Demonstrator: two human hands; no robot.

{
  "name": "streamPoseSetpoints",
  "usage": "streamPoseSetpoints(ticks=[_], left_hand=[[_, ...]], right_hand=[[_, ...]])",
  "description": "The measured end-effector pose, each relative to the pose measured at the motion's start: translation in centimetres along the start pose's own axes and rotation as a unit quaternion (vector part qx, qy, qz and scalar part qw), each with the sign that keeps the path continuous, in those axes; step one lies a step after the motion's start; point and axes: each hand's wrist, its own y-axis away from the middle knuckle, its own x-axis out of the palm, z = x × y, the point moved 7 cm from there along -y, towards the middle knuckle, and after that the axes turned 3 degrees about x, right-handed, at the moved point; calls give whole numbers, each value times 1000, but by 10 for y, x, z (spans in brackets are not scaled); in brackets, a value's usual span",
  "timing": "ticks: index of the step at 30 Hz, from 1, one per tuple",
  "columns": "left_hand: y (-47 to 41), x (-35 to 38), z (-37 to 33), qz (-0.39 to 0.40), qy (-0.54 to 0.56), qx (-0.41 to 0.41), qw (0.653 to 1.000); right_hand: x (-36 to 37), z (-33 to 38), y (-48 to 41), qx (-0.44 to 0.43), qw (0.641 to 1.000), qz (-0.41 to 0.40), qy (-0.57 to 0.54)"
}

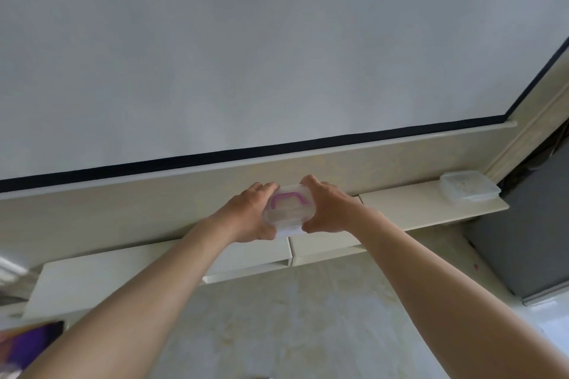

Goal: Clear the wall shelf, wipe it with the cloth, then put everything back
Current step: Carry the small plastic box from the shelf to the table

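Note:
A clear plastic box with a purple handle on its lid (289,206) is held between both hands over the middle of the cream wall shelf (400,209). My left hand (249,212) grips its left end, fingers curled over the far edge. My right hand (326,206) grips its right end the same way. Whether the box rests on the shelf or hangs just above it cannot be told. A flat clear lidded container (468,189) lies on the shelf's right end.
A white projection screen with a black border (277,148) hangs on the wall above the shelf. A grey cabinet (523,240) stands at the right. A purple object (27,344) and a blurred white thing (9,271) sit at the left edge.

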Motion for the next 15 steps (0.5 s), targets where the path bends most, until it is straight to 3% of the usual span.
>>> streamPoseSetpoints(ticks=[15], left_hand=[[166,37,50,-8,9,-121,993]], right_hand=[[113,86,59,-95,992,83,1]])
